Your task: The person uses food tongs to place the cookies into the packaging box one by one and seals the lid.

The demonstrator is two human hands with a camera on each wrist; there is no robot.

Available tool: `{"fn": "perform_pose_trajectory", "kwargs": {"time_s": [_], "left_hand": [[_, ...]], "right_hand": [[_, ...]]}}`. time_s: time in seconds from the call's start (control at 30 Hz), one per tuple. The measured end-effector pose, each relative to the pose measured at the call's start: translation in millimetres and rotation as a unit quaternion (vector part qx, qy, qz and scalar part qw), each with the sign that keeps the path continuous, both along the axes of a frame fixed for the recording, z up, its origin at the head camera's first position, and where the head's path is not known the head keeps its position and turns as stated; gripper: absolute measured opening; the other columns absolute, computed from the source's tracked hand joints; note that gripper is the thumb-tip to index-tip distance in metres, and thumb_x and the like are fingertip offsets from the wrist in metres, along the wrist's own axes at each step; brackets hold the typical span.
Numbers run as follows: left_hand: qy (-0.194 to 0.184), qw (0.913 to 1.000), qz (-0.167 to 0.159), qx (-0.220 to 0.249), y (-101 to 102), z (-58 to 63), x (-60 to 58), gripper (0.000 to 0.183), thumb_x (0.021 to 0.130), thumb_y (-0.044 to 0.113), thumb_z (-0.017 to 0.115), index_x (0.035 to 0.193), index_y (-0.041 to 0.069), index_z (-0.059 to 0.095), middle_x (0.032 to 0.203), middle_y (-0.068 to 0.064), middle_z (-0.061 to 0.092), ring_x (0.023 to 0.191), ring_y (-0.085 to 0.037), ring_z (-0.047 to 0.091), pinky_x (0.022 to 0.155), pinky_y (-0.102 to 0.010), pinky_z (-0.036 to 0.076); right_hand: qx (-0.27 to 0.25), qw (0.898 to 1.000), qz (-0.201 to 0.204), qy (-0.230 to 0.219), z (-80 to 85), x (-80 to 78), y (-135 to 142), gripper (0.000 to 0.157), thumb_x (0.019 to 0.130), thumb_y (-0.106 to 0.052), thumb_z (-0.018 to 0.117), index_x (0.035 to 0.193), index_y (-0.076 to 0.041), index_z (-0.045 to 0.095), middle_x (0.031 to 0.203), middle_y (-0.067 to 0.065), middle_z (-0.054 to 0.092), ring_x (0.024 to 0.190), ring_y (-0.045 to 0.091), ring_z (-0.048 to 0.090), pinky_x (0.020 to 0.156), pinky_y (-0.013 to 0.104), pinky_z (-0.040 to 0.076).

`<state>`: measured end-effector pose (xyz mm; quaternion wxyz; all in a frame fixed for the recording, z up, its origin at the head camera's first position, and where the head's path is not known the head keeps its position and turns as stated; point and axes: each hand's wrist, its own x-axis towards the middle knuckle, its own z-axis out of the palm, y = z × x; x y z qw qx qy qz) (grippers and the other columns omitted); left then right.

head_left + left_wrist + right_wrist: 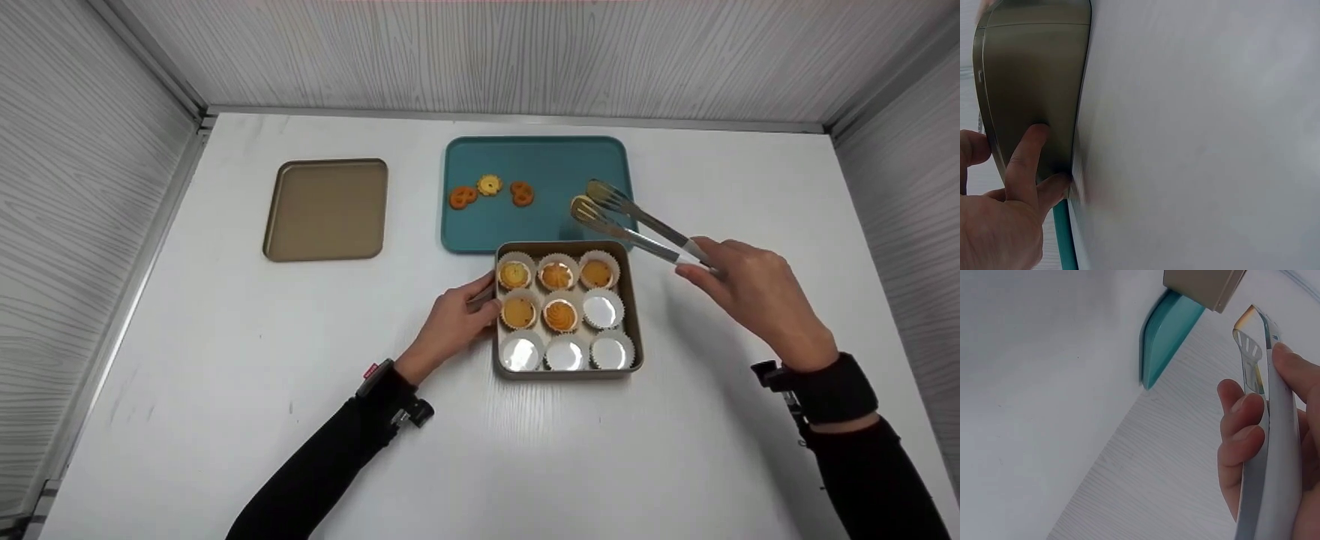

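Note:
My right hand (750, 292) grips metal tongs (649, 232) with pale handles, seen close in the right wrist view. Between the slotted tong tips is a small yellow-orange cookie (1244, 317), held above the right part of the teal tray (540, 154). My left hand (454, 322) holds the left side of a square bronze tin (637, 330); in the left wrist view its fingers press the outer wall, with one digit at the rim. White paper cups fill the tin; the back row and two middle cups hold cookies (559, 276), while the front row cups (566, 352) are empty.
On the teal tray lie two brown pretzel-shaped cookies (522, 193) and a yellow flower-shaped cookie (490, 185). A bare bronze tray (326, 210) sits at the back left of the white table (300, 420). Grey wood-grain panels (480, 60) bound the table.

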<state>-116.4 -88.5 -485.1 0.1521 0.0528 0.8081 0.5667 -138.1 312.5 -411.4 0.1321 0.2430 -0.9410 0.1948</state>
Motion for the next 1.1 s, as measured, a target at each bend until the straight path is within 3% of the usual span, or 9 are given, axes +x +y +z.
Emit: {"fn": "perform_pose_trajectory", "kwargs": {"time_s": [0.13,0.37,0.67,0.8,0.93,1.1], "left_hand": [[-0.004,1.0,-0.001,0.003,0,-0.3,-0.5,0.059,0.102,0.022,0.062,0.157,0.008,0.044,0.151,-0.011,0.053,0.128,-0.019,0.061,0.097,-0.031,0.056],[0.001,0.9998,0.003,-0.02,0,-0.2,-1.6,0.059,0.101,0.025,0.062,0.156,0.01,0.046,0.151,-0.011,0.055,0.13,-0.018,0.06,0.106,-0.034,0.05],[-0.001,0.9999,0.001,-0.013,0,-0.2,-1.2,0.06,0.102,0.024,0.062,0.157,0.008,0.044,0.152,-0.013,0.052,0.13,-0.02,0.06,0.106,-0.033,0.05],[0.001,0.9999,0.001,-0.01,-1,-0.4,-0.6,0.06,0.101,0.024,0.062,0.157,0.008,0.044,0.153,-0.013,0.051,0.13,-0.02,0.06,0.106,-0.033,0.049],[-0.006,1.0,0.001,-0.002,0,0.0,-0.4,0.06,0.102,0.023,0.061,0.157,0.008,0.044,0.153,-0.013,0.051,0.13,-0.02,0.06,0.102,-0.032,0.053],[-0.013,0.9999,0.004,0.005,1,1.0,0.3,0.059,0.102,0.022,0.061,0.157,0.008,0.044,0.152,-0.013,0.052,0.129,-0.02,0.06,0.095,-0.031,0.057]], "right_hand": [[0.0,1.0,0.002,0.002,3.3,8.3,2,0.042,0.089,-0.016,0.083,0.124,0.003,0.072,0.083,0.015,0.071,0.063,0.019,0.055,0.055,0.038,0.046],[0.007,1.0,0.012,0.013,7.2,22.1,7,0.043,0.086,-0.015,0.085,0.124,0.0,0.073,0.084,0.011,0.072,0.063,0.016,0.058,0.055,0.039,0.048],[0.011,0.997,0.048,0.058,9.4,44.3,19,0.044,0.082,-0.016,0.087,0.122,-0.003,0.074,0.078,0.002,0.065,0.06,0.01,0.056,0.054,0.031,0.047],[0.023,0.996,0.062,0.063,11.7,53.1,23,0.04,0.094,-0.032,0.078,0.121,-0.004,0.073,0.077,0.0,0.064,0.059,0.009,0.057,0.052,0.031,0.048],[0.039,0.995,0.064,0.059,15.2,60.7,24,0.053,0.102,-0.052,0.059,0.119,-0.004,0.073,0.077,0.0,0.064,0.058,0.01,0.061,0.05,0.032,0.05],[0.046,0.994,0.066,0.069,19.1,67.9,25,0.065,0.104,-0.061,0.046,0.117,-0.004,0.074,0.076,-0.001,0.063,0.056,0.011,0.062,0.047,0.034,0.049]]}}
